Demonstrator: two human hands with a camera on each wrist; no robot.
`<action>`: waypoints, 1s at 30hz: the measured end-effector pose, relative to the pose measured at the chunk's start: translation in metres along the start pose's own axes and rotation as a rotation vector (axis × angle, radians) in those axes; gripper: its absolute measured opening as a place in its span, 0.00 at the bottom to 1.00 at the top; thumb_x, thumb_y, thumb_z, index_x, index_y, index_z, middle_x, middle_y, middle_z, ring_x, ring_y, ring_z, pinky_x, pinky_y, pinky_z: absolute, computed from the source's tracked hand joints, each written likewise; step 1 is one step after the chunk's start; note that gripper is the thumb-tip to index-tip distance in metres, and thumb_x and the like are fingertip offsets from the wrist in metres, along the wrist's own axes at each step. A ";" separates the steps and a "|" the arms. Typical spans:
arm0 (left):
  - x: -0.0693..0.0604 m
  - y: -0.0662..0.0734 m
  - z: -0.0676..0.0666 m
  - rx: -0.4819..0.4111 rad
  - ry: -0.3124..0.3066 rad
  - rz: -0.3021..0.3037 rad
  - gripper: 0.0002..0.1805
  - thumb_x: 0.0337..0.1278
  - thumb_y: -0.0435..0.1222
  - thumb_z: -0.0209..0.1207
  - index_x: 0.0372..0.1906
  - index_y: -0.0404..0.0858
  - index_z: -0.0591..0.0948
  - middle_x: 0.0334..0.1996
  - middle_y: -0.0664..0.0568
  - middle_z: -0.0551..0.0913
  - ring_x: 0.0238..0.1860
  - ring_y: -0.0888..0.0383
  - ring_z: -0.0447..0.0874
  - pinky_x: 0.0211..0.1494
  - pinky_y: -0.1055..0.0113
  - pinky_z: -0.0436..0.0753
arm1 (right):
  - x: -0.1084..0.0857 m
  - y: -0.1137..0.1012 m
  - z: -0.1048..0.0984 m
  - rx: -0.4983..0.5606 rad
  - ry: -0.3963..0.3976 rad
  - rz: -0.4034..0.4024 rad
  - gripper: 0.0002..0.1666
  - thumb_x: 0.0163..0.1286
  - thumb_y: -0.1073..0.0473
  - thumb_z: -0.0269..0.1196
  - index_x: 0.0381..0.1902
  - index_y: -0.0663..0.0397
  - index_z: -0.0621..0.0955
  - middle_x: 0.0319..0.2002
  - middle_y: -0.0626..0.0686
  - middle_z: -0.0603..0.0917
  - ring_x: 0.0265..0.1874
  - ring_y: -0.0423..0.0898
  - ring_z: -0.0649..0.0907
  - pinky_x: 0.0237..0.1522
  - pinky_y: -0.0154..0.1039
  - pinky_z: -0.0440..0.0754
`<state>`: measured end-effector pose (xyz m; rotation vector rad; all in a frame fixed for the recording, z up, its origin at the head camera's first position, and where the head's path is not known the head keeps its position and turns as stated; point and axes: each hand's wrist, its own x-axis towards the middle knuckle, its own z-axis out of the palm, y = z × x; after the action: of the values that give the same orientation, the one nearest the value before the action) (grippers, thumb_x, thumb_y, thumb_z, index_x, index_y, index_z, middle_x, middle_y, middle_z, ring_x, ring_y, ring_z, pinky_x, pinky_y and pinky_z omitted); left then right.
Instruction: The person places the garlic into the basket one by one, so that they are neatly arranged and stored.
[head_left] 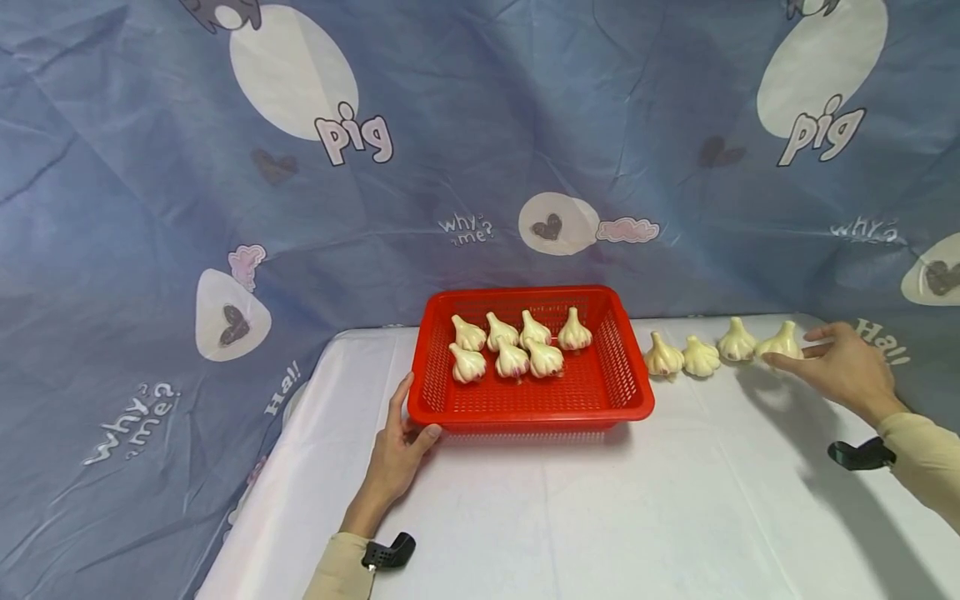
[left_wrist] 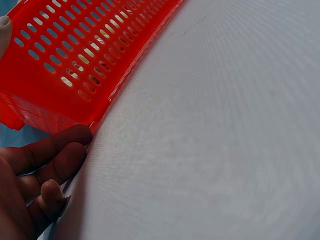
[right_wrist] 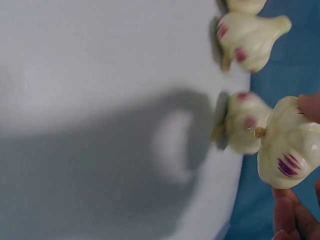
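At the lower right, your right hand (right_wrist: 295, 215) pinches a purple-streaked garlic bulb (right_wrist: 282, 150). Three other bulbs (right_wrist: 247, 42) run up the right side beside blue cloth (right_wrist: 290, 65), while a shadow (right_wrist: 95, 185) darkens the white table (right_wrist: 100, 60) at lower left.

The right fingers (head_left: 827, 332) pinch while the left fingers (head_left: 397, 407) grip.

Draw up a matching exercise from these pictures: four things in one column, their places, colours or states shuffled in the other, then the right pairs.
Column one
1. basket
2. left hand
3. right hand
4. backdrop

Column two
A. holding one garlic bulb
B. blue-grey, printed with words
C. red, with seven garlic bulbs inside
D. touching the near left corner of something red

Right pairs: 1-C, 2-D, 3-A, 4-B
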<state>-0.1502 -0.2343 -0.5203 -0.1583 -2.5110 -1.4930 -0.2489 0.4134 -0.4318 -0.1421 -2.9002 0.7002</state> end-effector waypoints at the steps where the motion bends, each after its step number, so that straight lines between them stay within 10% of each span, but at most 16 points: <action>1: 0.000 0.000 0.000 -0.002 -0.001 0.004 0.51 0.67 0.41 0.69 0.85 0.65 0.51 0.49 0.42 0.92 0.37 0.57 0.84 0.40 0.66 0.80 | -0.001 -0.004 -0.001 0.005 0.005 -0.012 0.54 0.63 0.28 0.72 0.61 0.71 0.73 0.52 0.74 0.87 0.47 0.76 0.85 0.36 0.52 0.74; 12: -0.002 0.000 -0.001 -0.016 0.005 0.001 0.52 0.67 0.40 0.69 0.85 0.69 0.51 0.49 0.44 0.92 0.39 0.57 0.86 0.42 0.65 0.81 | 0.000 -0.061 -0.016 0.125 0.090 -0.103 0.38 0.61 0.33 0.76 0.53 0.56 0.83 0.50 0.68 0.88 0.30 0.17 0.72 0.31 0.31 0.74; 30: -0.001 -0.001 -0.002 0.003 0.004 0.020 0.51 0.67 0.42 0.69 0.85 0.66 0.52 0.45 0.46 0.93 0.35 0.61 0.85 0.41 0.65 0.80 | 0.005 -0.139 -0.020 0.168 -0.060 -0.242 0.35 0.64 0.33 0.75 0.58 0.49 0.83 0.55 0.63 0.89 0.33 0.14 0.75 0.38 0.37 0.80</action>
<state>-0.1491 -0.2360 -0.5202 -0.1791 -2.5006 -1.4805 -0.2586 0.3001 -0.3497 0.2491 -2.8288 0.9098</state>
